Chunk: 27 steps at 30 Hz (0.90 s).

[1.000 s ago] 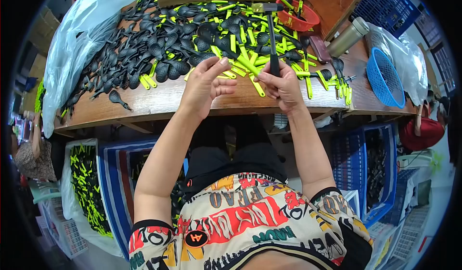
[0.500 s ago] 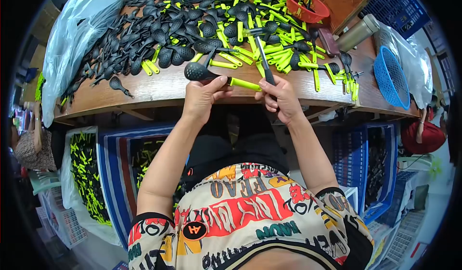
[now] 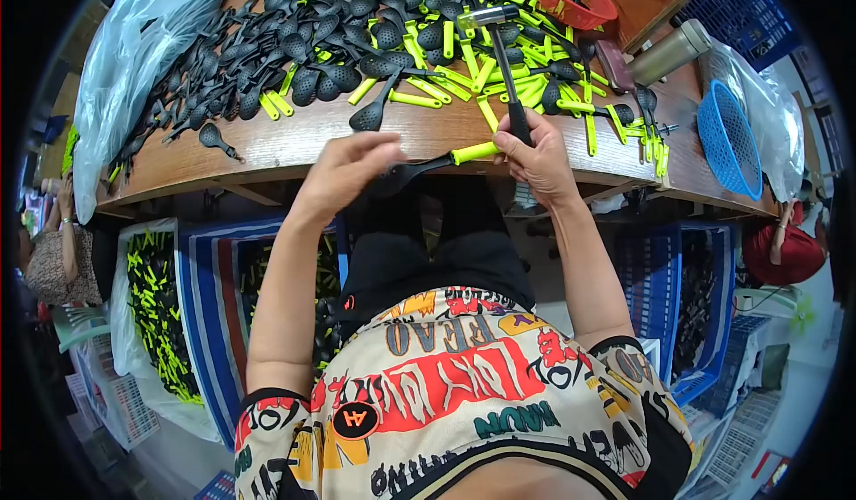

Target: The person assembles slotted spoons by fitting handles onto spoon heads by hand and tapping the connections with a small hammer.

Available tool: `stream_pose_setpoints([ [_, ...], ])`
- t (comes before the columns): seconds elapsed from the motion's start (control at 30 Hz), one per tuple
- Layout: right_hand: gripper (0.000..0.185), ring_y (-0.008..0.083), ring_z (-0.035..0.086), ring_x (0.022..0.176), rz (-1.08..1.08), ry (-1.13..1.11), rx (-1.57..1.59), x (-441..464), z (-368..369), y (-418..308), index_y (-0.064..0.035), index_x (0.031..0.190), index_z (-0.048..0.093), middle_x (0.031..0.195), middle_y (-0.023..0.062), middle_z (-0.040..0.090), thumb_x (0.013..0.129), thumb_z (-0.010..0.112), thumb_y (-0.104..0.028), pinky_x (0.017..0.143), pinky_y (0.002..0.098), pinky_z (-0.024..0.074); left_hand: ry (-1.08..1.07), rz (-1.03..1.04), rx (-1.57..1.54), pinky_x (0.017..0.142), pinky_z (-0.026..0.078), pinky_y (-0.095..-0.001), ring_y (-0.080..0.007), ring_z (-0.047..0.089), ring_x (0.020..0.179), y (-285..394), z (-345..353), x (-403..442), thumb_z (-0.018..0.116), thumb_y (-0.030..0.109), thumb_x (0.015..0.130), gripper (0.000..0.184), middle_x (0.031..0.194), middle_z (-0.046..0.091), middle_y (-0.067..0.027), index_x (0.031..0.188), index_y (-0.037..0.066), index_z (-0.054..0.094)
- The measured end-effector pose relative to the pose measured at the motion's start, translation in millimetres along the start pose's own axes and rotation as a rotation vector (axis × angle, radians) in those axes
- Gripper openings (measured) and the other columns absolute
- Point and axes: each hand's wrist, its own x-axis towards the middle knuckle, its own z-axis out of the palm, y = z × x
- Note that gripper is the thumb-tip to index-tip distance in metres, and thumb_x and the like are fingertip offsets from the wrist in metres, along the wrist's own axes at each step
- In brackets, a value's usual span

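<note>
My right hand [image 3: 539, 157] is closed round the black grip of a hammer [image 3: 505, 63], which stands head up. The same hand pinches the lime-green handle end of a black slotted spoon [image 3: 428, 166]. That spoon lies roughly level, just off the table's front edge, its bowl partly hidden and dark behind my left hand [image 3: 343, 174]. My left hand is open, fingers stretched out and slightly blurred, close to the spoon bowl but seemingly not gripping it. Beyond it on the table, another black spoon [image 3: 367, 116] rests near the edge.
A big pile of black spoon heads [image 3: 294, 49] and lime-green handles [image 3: 535, 85] covers the table [image 3: 294, 143]. To the right are a red basket [image 3: 575, 5], a metal flask [image 3: 669, 54] and a blue basket [image 3: 727, 139]. Crates [image 3: 214, 313] stand below; other people are at both sides.
My left hand has let go of the slotted spoon and drawn back left. The spoon's bowl has dropped lower. The hammer and my right hand have shifted slightly right.
</note>
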Motion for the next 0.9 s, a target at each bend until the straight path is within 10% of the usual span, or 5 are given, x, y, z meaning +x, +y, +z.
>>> stream_pose_setpoints([
  [0.13, 0.014, 0.0058, 0.057, 0.061, -0.041, -0.017, -0.053, 4.5, 13.9, 5.1, -0.0055, 0.094, 0.057, 0.077, -0.0005, 0.060, 0.087, 0.069, -0.008, 0.051, 0.0176, 0.0448, -0.316, -0.156, -0.187, 0.053, 0.052, -0.0230, -0.0118, 0.063, 0.064, 2.1, 22.6, 8.4, 0.058, 0.011, 0.095, 0.034, 0.084, 0.068, -0.0107, 0.126, -0.003, 0.056],
  [0.5, 0.019, 0.0033, 0.047, 0.055, -0.167, 0.242, -0.573, -51.3, -0.8, 34.2, 0.0001, 0.094, 0.066, 0.059, -0.0026, 0.053, 0.093, 0.063, -0.019, 0.050, 0.0222, 0.0369, 0.059, -0.354, -0.436, 0.045, 0.051, -0.0242, -0.0150, 0.061, 0.051, -30.7, 47.2, 3.8, 0.062, 0.014, 0.093, 0.034, 0.082, 0.069, -0.0093, 0.122, -0.001, 0.059],
  [0.9, 0.020, 0.0287, 0.067, 0.071, -0.435, 0.243, -0.788, -94.5, 16.1, 46.9, -0.0004, 0.108, 0.064, 0.084, 0.0175, 0.067, 0.091, 0.062, -0.011, 0.064, 0.0321, 0.0504, 0.107, -0.439, -0.207, 0.040, 0.047, -0.0246, -0.0146, 0.058, 0.045, -22.6, 36.1, 18.0, 0.065, 0.017, 0.091, 0.024, 0.074, 0.069, -0.0088, 0.107, -0.001, 0.066],
])
